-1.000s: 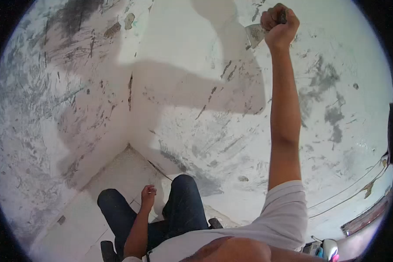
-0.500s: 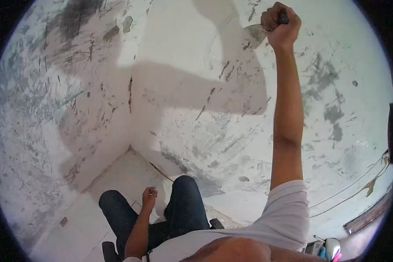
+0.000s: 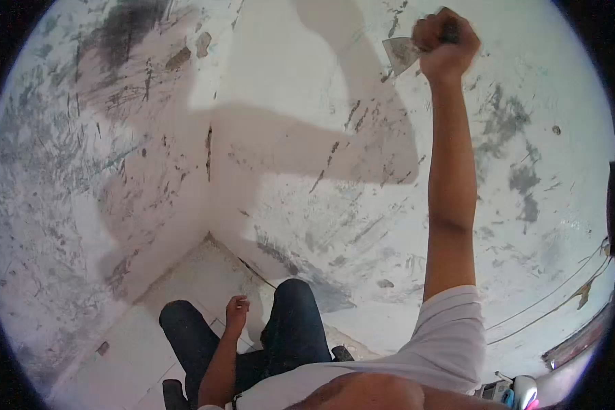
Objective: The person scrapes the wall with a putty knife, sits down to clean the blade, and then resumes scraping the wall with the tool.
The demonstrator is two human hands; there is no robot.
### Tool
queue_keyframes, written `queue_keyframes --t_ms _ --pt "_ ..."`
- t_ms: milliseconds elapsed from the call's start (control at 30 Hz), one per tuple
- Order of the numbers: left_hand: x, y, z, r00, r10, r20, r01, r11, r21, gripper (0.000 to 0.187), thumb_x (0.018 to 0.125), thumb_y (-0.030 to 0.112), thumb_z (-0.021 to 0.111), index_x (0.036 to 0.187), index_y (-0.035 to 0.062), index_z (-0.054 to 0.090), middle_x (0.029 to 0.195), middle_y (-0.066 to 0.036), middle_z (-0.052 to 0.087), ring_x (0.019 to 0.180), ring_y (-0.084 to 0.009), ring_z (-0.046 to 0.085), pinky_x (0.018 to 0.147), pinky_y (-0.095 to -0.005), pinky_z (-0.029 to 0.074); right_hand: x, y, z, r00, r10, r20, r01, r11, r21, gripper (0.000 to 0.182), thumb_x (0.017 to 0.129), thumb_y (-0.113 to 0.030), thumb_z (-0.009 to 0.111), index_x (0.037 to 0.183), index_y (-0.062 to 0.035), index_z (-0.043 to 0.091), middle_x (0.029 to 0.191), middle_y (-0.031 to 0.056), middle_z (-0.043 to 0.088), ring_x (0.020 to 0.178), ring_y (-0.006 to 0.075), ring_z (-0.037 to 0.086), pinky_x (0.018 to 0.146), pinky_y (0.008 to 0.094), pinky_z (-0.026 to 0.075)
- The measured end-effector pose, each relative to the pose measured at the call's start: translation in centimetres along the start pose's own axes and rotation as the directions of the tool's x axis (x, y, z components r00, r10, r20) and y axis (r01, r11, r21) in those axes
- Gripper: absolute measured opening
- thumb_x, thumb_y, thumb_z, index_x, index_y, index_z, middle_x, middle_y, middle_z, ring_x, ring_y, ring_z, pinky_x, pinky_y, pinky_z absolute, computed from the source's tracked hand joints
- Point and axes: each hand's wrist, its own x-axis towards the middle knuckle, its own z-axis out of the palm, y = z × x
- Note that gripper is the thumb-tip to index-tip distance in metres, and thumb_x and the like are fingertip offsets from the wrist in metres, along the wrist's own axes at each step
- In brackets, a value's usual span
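Note:
At the top right, my right hand [image 3: 447,46] is closed round the dark handle of a scraper [image 3: 401,54]. The scraper's flat, wide, greyish blade points left and lies close against the patchy white wall [image 3: 376,225]. My right arm is stretched far out, and the hand is slightly blurred. Low down, my left hand [image 3: 236,313] rests in the air between my knees, its fingers loosely curled with nothing showing in them. Dark gouges and rough grey patches mark the wall around the blade.
A second scuffed wall [image 3: 68,184] meets this one at a corner on the left. Below lies a pale tiled floor [image 3: 137,348]. Cables [image 3: 560,304] run along the lower right wall, near several small items [image 3: 519,391]. My shadow falls across both walls.
My right hand has shifted slightly right and turned, so more of the scraper's blade shows. The view has moved a little; my left hand stays between my knees.

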Motion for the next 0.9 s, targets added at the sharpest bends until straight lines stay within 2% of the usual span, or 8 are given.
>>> queue_keyframes --t_ms 233,367,433,567,633,833,867,900 --pt "0.3 -1.5 -0.3 0.999 0.002 0.046 -0.001 1.000 -0.006 0.032 0.087 0.022 0.065 0.114 0.0082 0.058 0.093 -0.004 0.061 0.080 -0.0141 0.059 0.066 -0.0296 0.046 0.6 1.9 0.9 0.999 -0.034 0.004 0.034 0.986 -0.166 0.042 0.084 -0.047 0.042 0.064 -0.0103 0.040 0.054 -0.0005 0.028 0.050 0.0141 0.023 0.049 0.0331 0.016" --pt "0.2 -1.2 -0.3 0.997 0.076 -0.022 -0.076 0.997 -0.029 0.023 0.087 0.009 0.060 0.109 0.0014 0.057 0.085 -0.006 0.060 0.076 -0.0138 0.056 0.072 -0.0303 0.048 1.0 1.9 -0.1 0.991 -0.091 -0.101 0.109 0.975 0.194 0.060 0.086 -0.062 0.055 0.058 -0.0111 0.039 0.044 0.0006 0.029 0.035 0.0135 0.024 0.033 0.0313 0.021" --pt "1.0 -4.0 -0.7 0.998 0.059 -0.021 -0.060 0.997 -0.054 0.022 0.088 0.010 0.060 0.108 0.0015 0.058 0.086 -0.005 0.060 0.076 -0.0139 0.056 0.072 -0.0305 0.048 2.3 1.9 1.6 0.986 -0.162 0.045 0.168 0.966 -0.197 0.050 0.093 -0.050 0.043 0.059 -0.0134 0.037 0.045 0.0004 0.031 0.034 0.0129 0.023 0.034 0.0296 0.020" --pt "0.0 -0.3 0.0 0.999 -0.009 -0.045 0.010 1.000 0.010 0.022 0.087 0.010 0.061 0.108 0.0020 0.059 0.086 -0.005 0.060 0.077 -0.0139 0.058 0.071 -0.0309 0.049 3.8 0.0 1.1 0.986 -0.163 -0.027 0.165 0.975 0.146 0.053 0.093 -0.054 0.041 0.061 -0.0118 0.043 0.046 0.0002 0.031 0.034 0.0124 0.025 0.034 0.0300 0.021" --pt "-0.7 0.7 0.5 0.999 -0.004 -0.039 0.004 1.000 -0.007 0.022 0.087 0.009 0.061 0.107 0.0024 0.059 0.086 -0.005 0.060 0.076 -0.0135 0.058 0.070 -0.0302 0.049 4.2 2.6 0.6 1.000 -0.005 0.021 0.008 0.986 -0.165 0.052 0.094 -0.053 0.039 0.062 -0.0120 0.043 0.045 0.0001 0.029 0.034 0.0128 0.024 0.033 0.0300 0.021" --pt "0.1 -0.2 0.4 0.995 0.081 -0.053 -0.082 0.996 -0.019 0.023 0.086 0.006 0.059 0.109 0.0019 0.059 0.081 -0.004 0.060 0.073 -0.0139 0.057 0.068 -0.0292 0.049 5.4 4.3 -0.2 0.945 0.079 0.316 -0.261 0.765 0.589 0.047 0.092 -0.048 0.044 0.059 -0.0146 0.038 0.045 -0.0021 0.025 0.035 0.0113 0.019 0.035 0.0285 0.015" --pt "0.3 -0.3 0.2 0.999 0.003 -0.051 -0.002 1.000 0.010 0.024 0.086 0.007 0.060 0.110 0.0017 0.059 0.081 -0.004 0.060 0.073 -0.0137 0.057 0.069 -0.0288 0.048 5.1 3.0 1.8 0.993 -0.011 0.121 0.032 0.985 -0.172 0.046 0.092 -0.047 0.043 0.059 -0.0153 0.037 0.045 -0.0026 0.025 0.035 0.0110 0.020 0.035 0.0286 0.015" --pt "0.5 0.5 -0.3 0.998 0.018 -0.059 -0.017 1.000 0.020 0.024 0.086 0.007 0.060 0.110 0.0017 0.059 0.081 -0.004 0.060 0.073 -0.0137 0.057 0.069 -0.0288 0.048 5.0 1.3 2.8 0.993 -0.029 0.116 0.048 0.985 -0.165 0.046 0.092 -0.047 0.043 0.059 -0.0153 0.037 0.045 -0.0026 0.025 0.035 0.0110 0.020 0.035 0.0286 0.015"
